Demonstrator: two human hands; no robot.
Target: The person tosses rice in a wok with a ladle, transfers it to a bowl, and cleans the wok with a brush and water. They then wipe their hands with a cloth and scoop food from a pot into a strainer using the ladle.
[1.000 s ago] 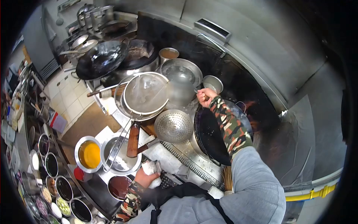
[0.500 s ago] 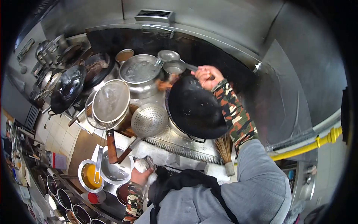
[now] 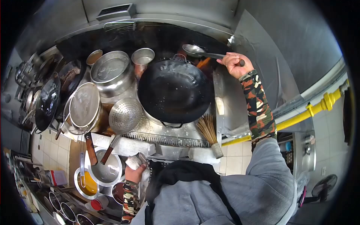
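My right hand (image 3: 235, 64) is closed around the handle end of a metal ladle (image 3: 193, 49). The ladle's bowl hangs beyond the far right rim of a large black wok (image 3: 174, 92), where orange flame shows. A few pale specks and a wet shine mark the wok's inside. Down at the counter's near edge, my left hand (image 3: 135, 173) grips a crumpled whitish cloth (image 3: 135, 162). Close beside that hand stands a metal bowl (image 3: 119, 165) of pale liquid.
Left of the wok are a perforated skimmer (image 3: 125, 115), a mesh strainer (image 3: 84, 105) and a wide steel pot (image 3: 110, 71). A bamboo brush (image 3: 208, 131) lies at the stove's front right. Yellow sauce fills a bowl (image 3: 87, 183). A yellow pipe (image 3: 288, 118) runs along the right.
My right hand has carried the ladle rightward, away from the small metal pot to beyond the wok's far right rim. The camera view has turned right. My left hand still grips the cloth.
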